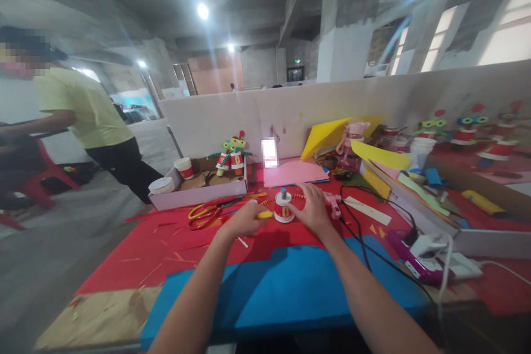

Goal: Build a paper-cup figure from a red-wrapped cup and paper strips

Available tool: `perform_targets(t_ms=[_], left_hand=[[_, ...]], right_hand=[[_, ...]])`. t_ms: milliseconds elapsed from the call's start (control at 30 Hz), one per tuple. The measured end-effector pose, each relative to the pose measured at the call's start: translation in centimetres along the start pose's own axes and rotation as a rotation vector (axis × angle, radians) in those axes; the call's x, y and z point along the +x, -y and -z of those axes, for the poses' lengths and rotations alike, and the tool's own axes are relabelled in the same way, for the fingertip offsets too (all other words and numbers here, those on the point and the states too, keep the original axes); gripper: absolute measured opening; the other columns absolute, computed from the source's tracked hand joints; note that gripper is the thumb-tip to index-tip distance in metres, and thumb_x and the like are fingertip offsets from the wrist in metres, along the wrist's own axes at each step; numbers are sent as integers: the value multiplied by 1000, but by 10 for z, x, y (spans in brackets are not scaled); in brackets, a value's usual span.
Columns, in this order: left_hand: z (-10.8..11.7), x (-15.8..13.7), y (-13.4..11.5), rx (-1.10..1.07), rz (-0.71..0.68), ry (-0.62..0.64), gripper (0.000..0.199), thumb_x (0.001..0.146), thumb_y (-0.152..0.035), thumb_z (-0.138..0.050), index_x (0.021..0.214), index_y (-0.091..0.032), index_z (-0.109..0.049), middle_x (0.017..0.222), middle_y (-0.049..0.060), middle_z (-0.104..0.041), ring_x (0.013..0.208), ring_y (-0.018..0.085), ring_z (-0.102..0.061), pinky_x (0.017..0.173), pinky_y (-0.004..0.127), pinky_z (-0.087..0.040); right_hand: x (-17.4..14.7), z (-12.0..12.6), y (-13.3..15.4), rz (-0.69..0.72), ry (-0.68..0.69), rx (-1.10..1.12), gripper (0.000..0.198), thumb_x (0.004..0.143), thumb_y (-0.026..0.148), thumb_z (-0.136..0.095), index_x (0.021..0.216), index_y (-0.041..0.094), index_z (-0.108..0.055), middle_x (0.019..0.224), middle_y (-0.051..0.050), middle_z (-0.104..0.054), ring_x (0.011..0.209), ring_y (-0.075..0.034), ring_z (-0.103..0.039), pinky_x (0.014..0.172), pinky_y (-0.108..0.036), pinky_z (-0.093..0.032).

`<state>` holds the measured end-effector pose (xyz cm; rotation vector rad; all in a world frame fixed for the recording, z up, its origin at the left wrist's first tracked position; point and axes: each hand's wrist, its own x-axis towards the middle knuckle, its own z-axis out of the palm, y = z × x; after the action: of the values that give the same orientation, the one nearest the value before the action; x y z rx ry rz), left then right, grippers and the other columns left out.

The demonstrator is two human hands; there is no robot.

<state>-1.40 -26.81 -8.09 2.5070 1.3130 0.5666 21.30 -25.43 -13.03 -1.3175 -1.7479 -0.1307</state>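
A small upside-down paper cup figure [284, 211] stands on the red sheet, white with a red band and a blue piece on top. Orange-red coiled arms stick out at its two sides. My left hand [245, 220] is closed at the cup's left, pinching a small yellow piece [264, 214]. My right hand [314, 207] curves round the cup's right side, thumb against it and fingers by the coiled arm. Just right of that hand lies a pink glue gun [334, 206]. Scissors [203, 214] with red and yellow handles lie left of my left hand.
Finished cup figures [235, 155] sit in a shallow box [194, 191] at the back left. A lit phone [269, 152] leans on the partition. A power strip [431, 265] with cables is at right; a blue sheet [265, 293] lies in front. A person [87, 105] stands left.
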Motion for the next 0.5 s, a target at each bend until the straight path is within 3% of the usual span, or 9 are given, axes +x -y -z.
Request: perform_targets(t_ms=[67, 133, 333, 500], left_hand=[[-12, 3, -14, 129, -28, 184, 26, 74, -14, -52, 90, -20, -72, 82, 4, -72, 79, 20, -65, 75, 26, -48], [-24, 7, -24, 271, -1, 249, 38, 73, -8, -49, 102, -21, -70, 96, 9, -72, 89, 23, -66, 80, 30, -49], [-37, 25, -25, 434, 114, 250, 50, 74, -6, -48, 122, -19, -60, 117, 16, -64, 96, 27, -67, 78, 35, -52], [-38, 34, -16, 467, 106, 251, 40, 78, -10, -47, 116, -18, -59, 106, 15, -65, 94, 29, -67, 74, 38, -52]], right_hand=[[4, -4, 1, 13, 126, -33, 63, 75, 50, -68, 127, 18, -52, 126, -15, -60, 126, -34, -44, 107, -55, -24], [10, -9, 3, 0, 231, -57, 62, 73, 48, -70, 125, 19, -53, 125, -13, -61, 127, -34, -43, 108, -59, -19], [41, -23, 2, -92, 389, -88, 40, 71, 40, -74, 104, 21, -62, 105, -10, -69, 106, -28, -58, 99, -49, -31], [69, -41, -10, -108, 413, -97, 44, 70, 36, -74, 108, 18, -61, 108, -10, -68, 104, -25, -59, 91, -37, -37]])
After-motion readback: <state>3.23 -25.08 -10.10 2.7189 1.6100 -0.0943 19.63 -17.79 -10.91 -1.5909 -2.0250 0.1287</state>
